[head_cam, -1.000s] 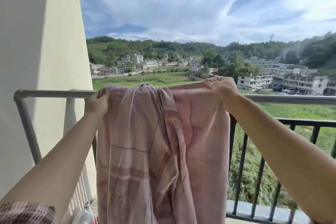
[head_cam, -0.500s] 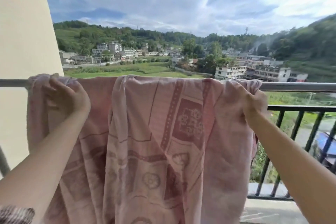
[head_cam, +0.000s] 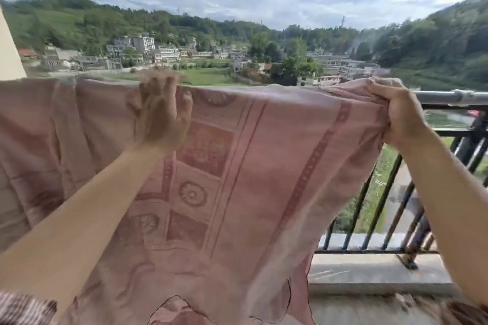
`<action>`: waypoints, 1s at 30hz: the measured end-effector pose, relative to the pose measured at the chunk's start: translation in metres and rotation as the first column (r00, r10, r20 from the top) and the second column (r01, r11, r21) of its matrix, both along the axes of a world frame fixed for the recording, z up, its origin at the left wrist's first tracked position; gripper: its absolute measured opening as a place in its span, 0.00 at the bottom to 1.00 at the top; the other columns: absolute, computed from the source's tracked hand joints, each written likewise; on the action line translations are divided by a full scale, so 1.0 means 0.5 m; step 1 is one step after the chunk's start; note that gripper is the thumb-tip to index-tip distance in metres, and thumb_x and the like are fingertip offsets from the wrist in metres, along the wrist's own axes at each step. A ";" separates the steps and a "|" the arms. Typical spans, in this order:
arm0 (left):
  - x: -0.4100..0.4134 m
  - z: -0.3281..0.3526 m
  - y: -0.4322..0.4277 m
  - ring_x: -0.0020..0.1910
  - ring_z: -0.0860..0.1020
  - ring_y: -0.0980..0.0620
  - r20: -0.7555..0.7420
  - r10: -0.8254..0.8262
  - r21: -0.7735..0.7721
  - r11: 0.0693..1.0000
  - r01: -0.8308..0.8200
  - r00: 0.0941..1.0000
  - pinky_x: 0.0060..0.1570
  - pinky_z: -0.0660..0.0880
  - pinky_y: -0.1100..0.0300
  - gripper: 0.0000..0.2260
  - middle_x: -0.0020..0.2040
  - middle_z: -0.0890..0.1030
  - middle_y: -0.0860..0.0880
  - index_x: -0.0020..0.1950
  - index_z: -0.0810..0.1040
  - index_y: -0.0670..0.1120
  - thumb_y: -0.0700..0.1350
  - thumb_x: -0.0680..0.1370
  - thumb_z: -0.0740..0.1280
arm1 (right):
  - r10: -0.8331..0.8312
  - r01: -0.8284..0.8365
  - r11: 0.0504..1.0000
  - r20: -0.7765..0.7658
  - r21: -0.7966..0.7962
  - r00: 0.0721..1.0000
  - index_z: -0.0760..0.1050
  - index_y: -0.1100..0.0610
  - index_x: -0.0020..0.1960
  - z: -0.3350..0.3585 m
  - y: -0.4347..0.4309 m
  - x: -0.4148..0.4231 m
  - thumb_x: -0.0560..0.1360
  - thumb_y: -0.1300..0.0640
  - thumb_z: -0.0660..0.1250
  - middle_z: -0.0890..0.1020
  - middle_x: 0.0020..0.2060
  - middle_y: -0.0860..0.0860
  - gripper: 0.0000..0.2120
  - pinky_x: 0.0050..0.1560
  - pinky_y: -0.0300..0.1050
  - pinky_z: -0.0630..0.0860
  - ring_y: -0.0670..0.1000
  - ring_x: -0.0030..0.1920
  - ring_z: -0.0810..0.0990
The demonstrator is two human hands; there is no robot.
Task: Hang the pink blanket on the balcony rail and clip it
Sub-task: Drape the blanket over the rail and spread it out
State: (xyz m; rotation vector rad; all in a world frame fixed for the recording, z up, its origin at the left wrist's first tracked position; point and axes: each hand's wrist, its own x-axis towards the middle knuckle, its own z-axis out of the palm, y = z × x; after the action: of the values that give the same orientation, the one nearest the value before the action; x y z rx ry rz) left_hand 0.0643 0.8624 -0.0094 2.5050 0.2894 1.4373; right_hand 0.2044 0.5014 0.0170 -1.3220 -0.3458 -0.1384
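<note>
Pink patterned cloth blanket (head_cam: 237,166) hangs spread across the grey metal balcony rail (head_cam: 449,96), with both hands at its top edge. The left hand (head_cam: 161,116), motion-blurred, lies against the cloth near the top, its fingers (head_cam: 158,87) straight and spread. The right hand (head_cam: 398,116) grips the bunched right end just beside the bare rail, fingers (head_cam: 380,90) curled tight round it.

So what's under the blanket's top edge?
The rail shows only right of the right hand, which grips the blanket. Beneath the cloth it is covered.
</note>
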 end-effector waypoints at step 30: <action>0.388 -0.203 -0.727 0.61 0.71 0.41 0.098 -0.103 -0.240 0.963 0.124 0.990 0.60 0.74 0.47 0.36 0.61 0.68 0.39 0.69 0.58 0.47 0.46 0.68 0.74 | 0.265 -0.246 0.645 -0.090 -0.724 0.960 0.75 0.53 0.60 -0.268 -0.254 0.307 0.69 0.44 0.73 0.79 0.54 0.50 0.24 0.57 0.51 0.74 0.50 0.53 0.78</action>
State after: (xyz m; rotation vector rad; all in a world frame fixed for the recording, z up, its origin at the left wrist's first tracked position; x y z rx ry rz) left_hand 0.2583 0.4990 -0.1109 2.2205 0.2838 1.3668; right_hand 0.3579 0.3745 -0.1169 -2.0555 -0.6518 0.2630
